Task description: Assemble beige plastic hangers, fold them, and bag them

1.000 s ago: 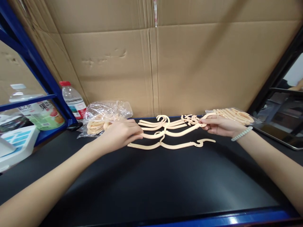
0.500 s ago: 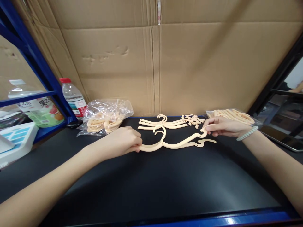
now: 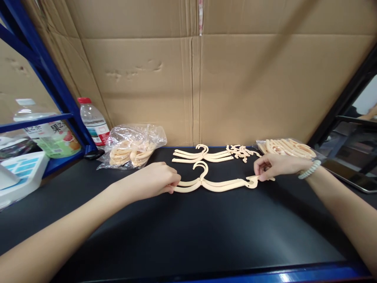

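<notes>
You had the near hanger (image 3: 216,189) laid crosswise on the table (image 3: 206,232), nearer the far edge than the near one. Left hand (image 3: 157,179): thumb and fingers pinched its left end. Right hand (image 3: 275,164): fingertips pinched the curved piece (image 3: 252,182) at its right end. Change over the last half second: you had lowered the raised right end, bringing the hanger down just in front of the second hanger (image 3: 225,183). Judgement: the two looked nearly lined up, the laying-down close to done; contact between them could not be told. Toward the far edge lay more hangers (image 3: 218,159), small pieces (image 3: 240,152) to their right, a plastic bag (image 3: 134,147) to their left.
</notes>
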`<act>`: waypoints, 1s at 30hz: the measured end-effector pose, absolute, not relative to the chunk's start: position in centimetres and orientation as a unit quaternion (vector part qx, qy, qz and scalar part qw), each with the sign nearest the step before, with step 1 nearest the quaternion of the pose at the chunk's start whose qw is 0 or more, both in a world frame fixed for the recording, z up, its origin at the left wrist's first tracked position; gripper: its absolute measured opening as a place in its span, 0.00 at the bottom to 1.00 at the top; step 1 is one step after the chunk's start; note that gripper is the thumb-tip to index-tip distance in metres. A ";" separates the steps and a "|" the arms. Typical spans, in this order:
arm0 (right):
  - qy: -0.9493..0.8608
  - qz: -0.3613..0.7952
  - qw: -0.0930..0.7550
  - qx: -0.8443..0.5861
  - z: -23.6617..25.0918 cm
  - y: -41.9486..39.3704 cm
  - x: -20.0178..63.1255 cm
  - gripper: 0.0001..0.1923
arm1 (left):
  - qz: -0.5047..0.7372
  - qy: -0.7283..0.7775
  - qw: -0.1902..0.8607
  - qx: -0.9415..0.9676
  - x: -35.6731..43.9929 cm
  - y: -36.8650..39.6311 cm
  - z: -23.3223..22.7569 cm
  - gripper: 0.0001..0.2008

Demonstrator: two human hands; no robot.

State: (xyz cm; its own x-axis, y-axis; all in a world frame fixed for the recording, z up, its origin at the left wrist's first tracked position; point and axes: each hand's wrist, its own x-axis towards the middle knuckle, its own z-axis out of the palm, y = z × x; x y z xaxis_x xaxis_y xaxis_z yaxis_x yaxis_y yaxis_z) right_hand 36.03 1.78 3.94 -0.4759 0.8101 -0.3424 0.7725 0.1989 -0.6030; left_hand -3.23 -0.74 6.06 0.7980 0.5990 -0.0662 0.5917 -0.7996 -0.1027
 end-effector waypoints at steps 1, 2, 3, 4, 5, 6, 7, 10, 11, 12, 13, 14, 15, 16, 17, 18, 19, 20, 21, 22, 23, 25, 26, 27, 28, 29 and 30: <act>-0.778 0.363 0.020 -0.512 3.9 1.8 35.9 0.15 | 0.045 -0.314 0.038 -0.948 -3.3 -0.7 6.0 0.07; -0.782 0.355 0.015 -0.512 3.9 1.8 35.9 0.15 | 0.041 -0.314 0.038 -0.948 -3.3 -0.6 5.9 0.07; -0.786 0.349 0.011 -0.510 3.9 1.8 35.8 0.15 | 0.039 -0.314 0.038 -0.948 -3.3 -0.5 5.9 0.07; -0.789 0.344 0.007 -0.509 3.8 1.8 35.8 0.15 | 0.038 -0.314 0.038 -0.948 -3.4 -0.5 5.8 0.07; -0.791 0.340 0.004 -0.508 3.8 1.8 35.8 0.15 | 0.036 -0.313 0.036 -0.948 -3.4 -0.4 5.7 0.07; -0.792 0.338 0.002 -0.509 3.7 1.8 35.8 0.15 | 0.034 -0.313 0.034 -0.949 -3.4 -0.4 5.6 0.07; -0.793 0.335 0.001 -0.509 3.6 1.8 35.8 0.14 | 0.032 -0.312 0.032 -0.949 -3.4 -0.4 5.6 0.07; -0.794 0.327 0.014 -0.512 3.4 1.8 35.9 0.14 | 0.025 -0.314 0.030 -0.949 -3.4 -0.5 5.7 0.07; -0.795 0.325 0.023 -0.512 3.4 1.8 35.9 0.14 | 0.026 -0.315 0.032 -0.948 -3.4 -0.6 5.8 0.07; -0.795 0.323 0.033 -0.512 3.5 1.7 35.9 0.14 | 0.029 -0.317 0.037 -0.947 -3.3 -0.7 5.9 0.06; -0.798 0.318 0.042 -0.511 3.6 1.7 35.8 0.14 | 0.033 -0.321 0.046 -0.946 -3.3 -0.8 5.9 0.06; -0.801 0.309 0.054 -0.509 3.7 1.6 35.6 0.14 | 0.036 -0.324 0.058 -0.944 -3.2 -0.9 6.0 0.05; -0.806 0.298 0.070 -0.507 3.8 1.4 35.2 0.14 | 0.038 -0.327 0.071 -0.942 -3.2 -1.0 6.0 0.05; -0.809 0.284 0.093 -0.506 3.9 1.3 34.8 0.14 | 0.038 -0.331 0.084 -0.939 -3.1 -1.1 6.1 0.05; -0.811 0.268 0.121 -0.505 3.9 1.1 34.3 0.15 | 0.034 -0.334 0.096 -0.937 -3.1 -1.1 6.0 0.05; -0.812 0.255 0.152 -0.503 3.8 1.0 33.7 0.15 | 0.029 -0.337 0.104 -0.935 -3.0 -1.2 6.0 0.05; -0.811 0.249 0.178 -0.499 3.7 0.8 33.0 0.16 | 0.023 -0.337 0.109 -0.935 -3.0 -1.2 6.0 0.05; -0.812 0.248 0.196 -0.491 3.5 0.6 32.2 0.16 | 0.017 -0.336 0.110 -0.935 -3.0 -1.2 5.9 0.06; -0.816 0.252 0.204 -0.479 3.3 0.3 31.4 0.16 | 0.013 -0.335 0.107 -0.936 -3.0 -1.2 5.8 0.07; -0.824 0.255 0.201 -0.464 3.0 0.1 30.7 0.16 | 0.011 -0.332 0.102 -0.938 -3.1 -1.2 5.8 0.08; -0.837 0.248 0.195 -0.447 2.7 -0.1 30.0 0.17 | 0.011 -0.329 0.094 -0.940 -3.1 -1.1 5.7 0.09; -0.866 0.221 0.182 -0.410 2.3 -0.6 28.9 0.18 | 0.012 -0.322 0.078 -0.943 -3.1 -1.1 5.6 0.10; -0.879 0.205 0.175 -0.394 2.2 -0.8 28.5 0.19 | 0.013 -0.318 0.071 -0.945 -3.1 -1.1 5.6 0.10; -0.887 0.193 0.169 -0.384 2.1 -0.9 28.2 0.19 | 0.014 -0.315 0.067 -0.947 -3.1 -1.0 5.5 0.09; -0.891 0.188 0.163 -0.379 2.1 -1.0 28.0 0.18 | 0.014 -0.312 0.064 -0.948 -3.0 -1.0 5.4 0.07; -0.893 0.187 0.157 -0.379 2.1 -1.1 27.9 0.16 | 0.015 -0.310 0.063 -0.949 -3.0 -0.9 5.4 0.05; -0.892 0.188 0.152 -0.381 2.1 -1.1 27.9 0.14 | 0.014 -0.307 0.062 -0.950 -3.0 -0.9 5.2 0.04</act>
State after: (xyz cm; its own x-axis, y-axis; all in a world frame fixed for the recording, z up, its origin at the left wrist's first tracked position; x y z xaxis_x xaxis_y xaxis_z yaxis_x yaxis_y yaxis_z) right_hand 27.87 -1.08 2.09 -0.6636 0.7371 0.1278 0.6225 0.6388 -0.4521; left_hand -3.02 -0.90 5.25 0.8112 0.5846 0.0123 0.5813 -0.8039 -0.1258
